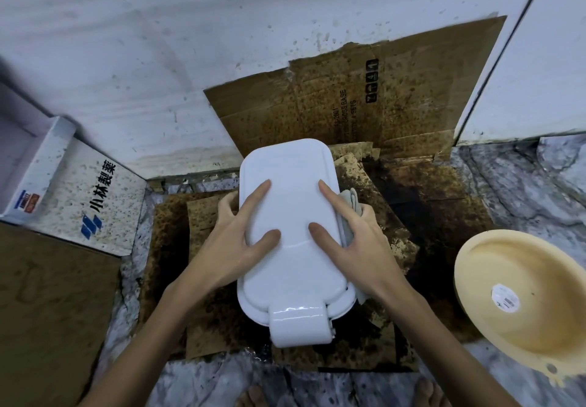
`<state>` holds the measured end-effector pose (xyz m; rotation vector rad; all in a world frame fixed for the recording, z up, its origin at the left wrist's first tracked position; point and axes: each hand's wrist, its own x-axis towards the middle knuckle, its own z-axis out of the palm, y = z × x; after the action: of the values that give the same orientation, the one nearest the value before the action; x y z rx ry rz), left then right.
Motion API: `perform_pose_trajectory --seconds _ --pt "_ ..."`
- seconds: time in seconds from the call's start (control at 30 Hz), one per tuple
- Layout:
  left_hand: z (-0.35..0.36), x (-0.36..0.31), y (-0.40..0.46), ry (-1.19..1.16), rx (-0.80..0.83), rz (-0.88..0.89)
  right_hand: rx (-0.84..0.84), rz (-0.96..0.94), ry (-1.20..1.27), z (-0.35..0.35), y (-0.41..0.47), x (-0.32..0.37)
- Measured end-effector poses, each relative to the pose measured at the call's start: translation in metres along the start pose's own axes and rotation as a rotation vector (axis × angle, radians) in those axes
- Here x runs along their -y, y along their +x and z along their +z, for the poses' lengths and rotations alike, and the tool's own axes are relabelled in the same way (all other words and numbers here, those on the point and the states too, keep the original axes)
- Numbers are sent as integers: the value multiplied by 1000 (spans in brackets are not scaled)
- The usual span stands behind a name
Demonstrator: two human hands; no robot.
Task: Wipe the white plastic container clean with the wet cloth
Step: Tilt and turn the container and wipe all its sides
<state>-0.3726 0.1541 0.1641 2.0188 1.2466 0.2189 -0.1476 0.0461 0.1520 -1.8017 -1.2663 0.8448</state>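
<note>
The white plastic container (291, 184) stands on stained cardboard on the floor, its flat lid up and a glossy latch at the near end. My left hand (231, 241) lies on the lid's left side, thumb and index finger on top, the other fingers wrapped down its left wall. My right hand (352, 241) mirrors it on the right, thumb and index finger on the lid. Its other fingers press a pale grey-green cloth (350, 207) against the container's right wall. Most of the cloth is hidden under the hand.
Oil-stained cardboard (412, 203) covers the floor, and another sheet (380, 96) leans on the spattered white wall. A pale yellow basin (520, 305) sits at the right. A white printed box (73, 184) stands at the left. Bare toes (342, 394) show at the bottom edge.
</note>
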Motion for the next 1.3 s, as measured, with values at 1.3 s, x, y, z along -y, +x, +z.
perform_pose_trajectory --seconds 1.3 --pt "-27 63 -39 60 -210 76 132 6 559 124 3 25"
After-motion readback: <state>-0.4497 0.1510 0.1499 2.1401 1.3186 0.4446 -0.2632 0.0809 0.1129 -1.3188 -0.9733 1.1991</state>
